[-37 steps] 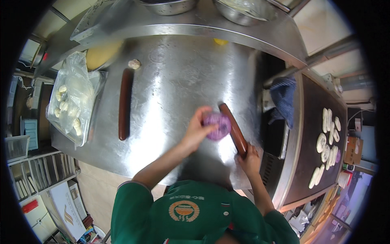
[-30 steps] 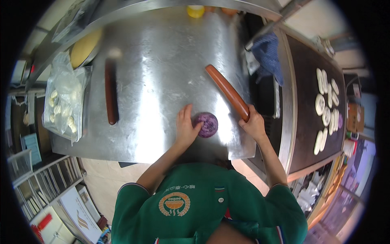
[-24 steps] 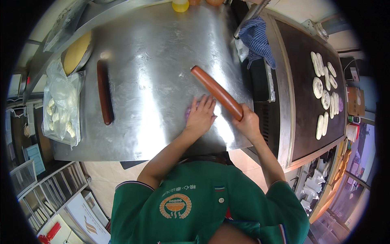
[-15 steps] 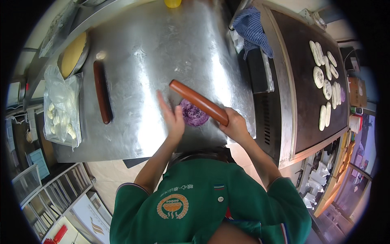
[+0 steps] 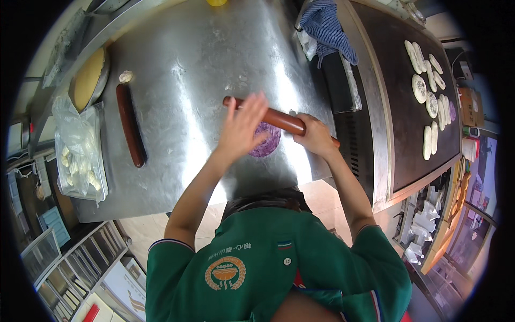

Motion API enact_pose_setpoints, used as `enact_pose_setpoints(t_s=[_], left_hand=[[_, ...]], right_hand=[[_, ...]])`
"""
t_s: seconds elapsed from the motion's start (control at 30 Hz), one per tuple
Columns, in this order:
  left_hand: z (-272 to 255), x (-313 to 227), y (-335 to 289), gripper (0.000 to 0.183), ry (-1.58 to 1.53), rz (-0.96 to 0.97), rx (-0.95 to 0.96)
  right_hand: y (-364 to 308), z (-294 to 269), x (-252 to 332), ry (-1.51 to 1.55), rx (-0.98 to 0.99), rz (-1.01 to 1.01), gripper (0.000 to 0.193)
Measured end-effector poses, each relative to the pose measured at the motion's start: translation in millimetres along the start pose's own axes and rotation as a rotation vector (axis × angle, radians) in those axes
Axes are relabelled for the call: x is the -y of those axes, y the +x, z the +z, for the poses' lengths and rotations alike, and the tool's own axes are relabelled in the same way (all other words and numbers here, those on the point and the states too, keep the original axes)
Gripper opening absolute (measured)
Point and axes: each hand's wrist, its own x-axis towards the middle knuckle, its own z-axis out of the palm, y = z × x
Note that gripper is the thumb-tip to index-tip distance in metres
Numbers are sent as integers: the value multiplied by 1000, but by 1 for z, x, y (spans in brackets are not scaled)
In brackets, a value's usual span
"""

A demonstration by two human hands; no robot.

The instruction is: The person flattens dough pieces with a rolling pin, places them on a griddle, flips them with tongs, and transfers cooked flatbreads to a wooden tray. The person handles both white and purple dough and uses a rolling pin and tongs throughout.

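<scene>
A reddish-brown wooden rolling pin [image 5: 285, 121] lies slanted across the far side of a flat round of purple dough [image 5: 268, 146] on the steel worktop [image 5: 209, 70]. My right hand [image 5: 315, 135] is closed round the pin near its right end, with a short tip showing beyond it. My left hand [image 5: 242, 127], slightly blurred, is over the left part of the pin with its fingers stretched out. It covers part of the pin and the dough's left side; whether its palm presses on the wood I cannot tell.
Left on the worktop are a second rolling pin [image 5: 129, 126], a small dough lump [image 5: 126, 77], a tray [image 5: 104, 161] of bagged dough pieces and a round pan [image 5: 103, 70]. To the right, a dark griddle [image 5: 389, 70] holds several flat breads [image 5: 419, 88]. A blue cloth [image 5: 328, 32] hangs beside it.
My left hand has come forward and right, onto the pin. The pin has been lowered from a tilt to lie flatter, and my right hand has shifted slightly away from me.
</scene>
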Motion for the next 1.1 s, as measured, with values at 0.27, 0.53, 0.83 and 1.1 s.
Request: enact_pose_setpoints(t_s=[0.27,0.53,0.83,1.1], left_hand=[[14,-4,-43,83,-16,1,162],[-16,77,-52,89,-68,-370,-139],[-38,246,-23,103,447,-805,-286],[-62,417,83,96,600,-849,-472]], right_hand=[[2,3,-30,-92,-271,116,49],[15,8,-35,-98,-325,151,51],[16,14,-31,-209,-347,166,52],[29,14,-24,-309,-389,105,50]])
